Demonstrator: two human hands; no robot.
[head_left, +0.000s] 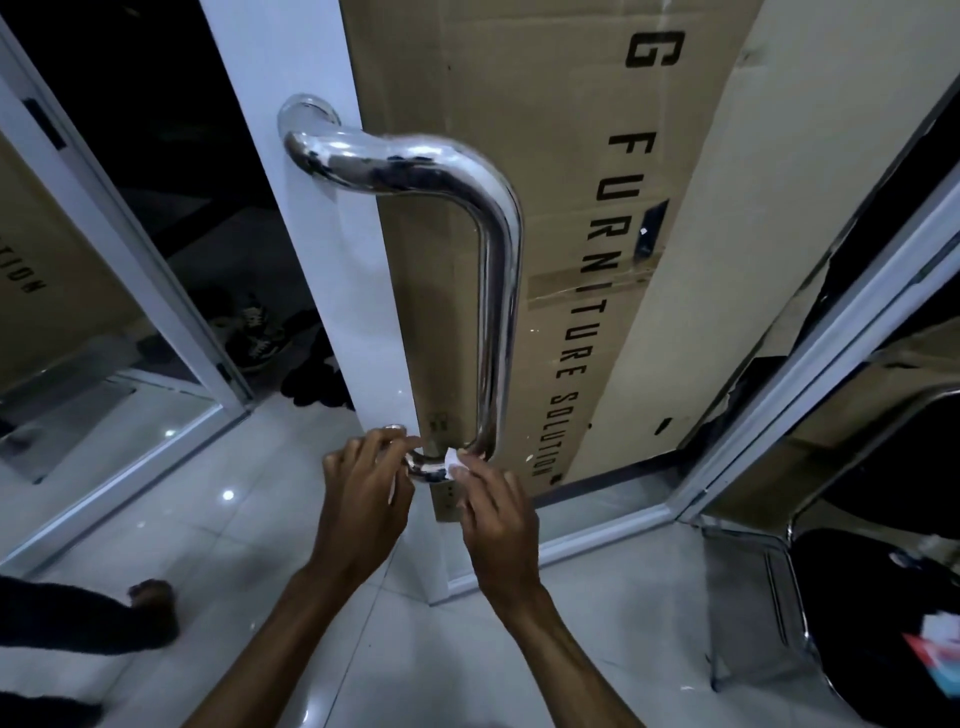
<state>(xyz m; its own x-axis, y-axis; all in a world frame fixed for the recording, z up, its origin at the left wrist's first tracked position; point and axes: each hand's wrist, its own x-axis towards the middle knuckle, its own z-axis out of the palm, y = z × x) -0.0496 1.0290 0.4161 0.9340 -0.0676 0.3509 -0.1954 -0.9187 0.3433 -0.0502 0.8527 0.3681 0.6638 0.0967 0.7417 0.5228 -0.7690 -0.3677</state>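
A long chrome pull handle (498, 291) is fixed to the white stile of a glass door (358, 322). Both hands work at its lower bend. My left hand (363, 499) curls its fingers round the bottom leg of the handle where it meets the door. My right hand (493, 514) pinches a small white piece of tissue or paper (451, 461) against the lower curve of the handle. A sliver of white also shows under my left palm; what it is I cannot tell.
A tall cardboard box (571, 182) printed "FURNITURE SOLUTION" stands behind the glass. Shoes (260, 332) lie on the floor beyond the door. A black chair with chrome legs (852, 623) is at the right. White glossy floor tiles (218, 530) lie below. My foot (150, 597) is at the lower left.
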